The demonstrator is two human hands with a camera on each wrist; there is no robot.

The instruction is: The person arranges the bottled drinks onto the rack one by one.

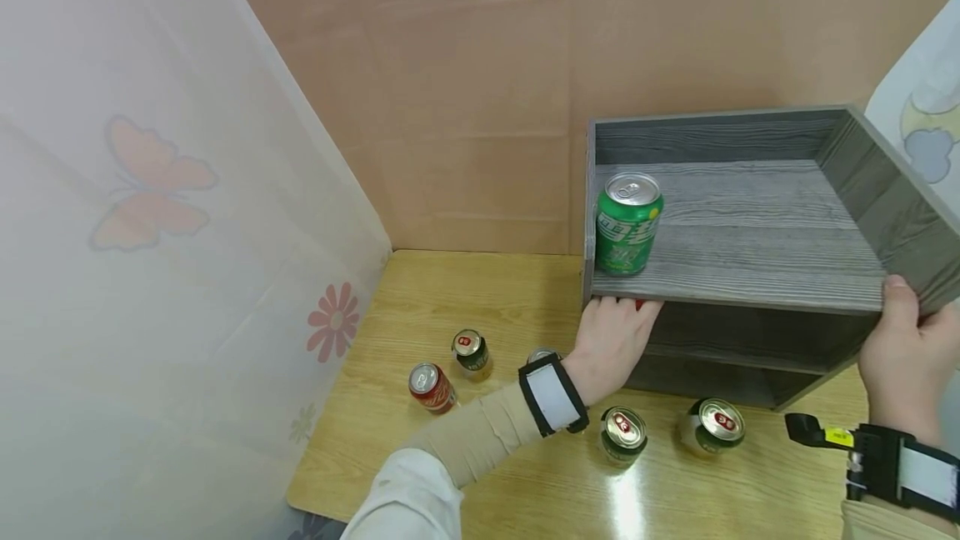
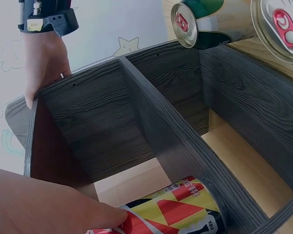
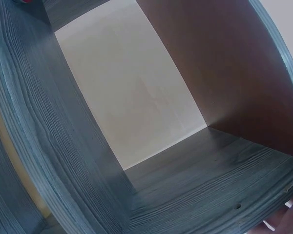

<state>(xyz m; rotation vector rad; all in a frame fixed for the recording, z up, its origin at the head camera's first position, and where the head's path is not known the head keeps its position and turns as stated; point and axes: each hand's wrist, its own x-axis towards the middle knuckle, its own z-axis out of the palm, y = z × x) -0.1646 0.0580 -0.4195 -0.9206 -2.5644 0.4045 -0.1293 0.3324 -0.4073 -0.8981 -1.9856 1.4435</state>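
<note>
My left hand (image 1: 615,344) reaches under the top board of a grey wood-grain shelf (image 1: 750,232), at its left end. In the left wrist view, its thumb and hidden fingers hold a red and yellow can (image 2: 180,207) inside the compartment under that board. The can stands close to the divider (image 2: 171,122). At the right end of the shelf, my right hand (image 1: 911,357) grips the side panel's front edge, thumb over the top board. On the top board, a green can (image 1: 628,223) stands upright at the left.
On the wooden table (image 1: 360,440), a red can (image 1: 432,388) and a dark can (image 1: 472,354) stand left of my arm. Another can (image 1: 542,353) is partly hidden behind my wrist. Two dark green and gold cans (image 1: 623,435) (image 1: 712,425) stand before the shelf.
</note>
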